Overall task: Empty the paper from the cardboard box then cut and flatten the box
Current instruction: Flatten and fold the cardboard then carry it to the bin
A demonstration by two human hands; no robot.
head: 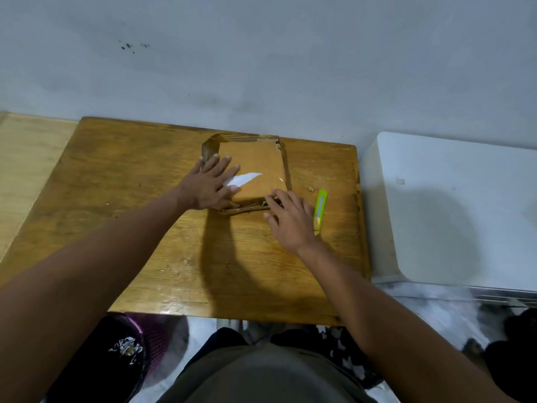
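Observation:
A brown cardboard box (pixel 255 164) lies low on the wooden table (pixel 116 181), with a torn white label (pixel 244 179) on its top face and loose flaps at the back and front. My left hand (pixel 210 184) lies flat with spread fingers on the box's left part, pressing on it. My right hand (pixel 289 219) rests by the box's near right corner, its fingertips touching the front flap. A green utility knife (pixel 321 206) lies on the table just right of my right hand. No loose paper is visible.
A white appliance (pixel 453 205) stands right beside the table. The wall runs close behind the table. A lighter wooden surface (pixel 26 158) adjoins the left side. Below the near table edge are a dark bag (pixel 116 359) and cluttered floor.

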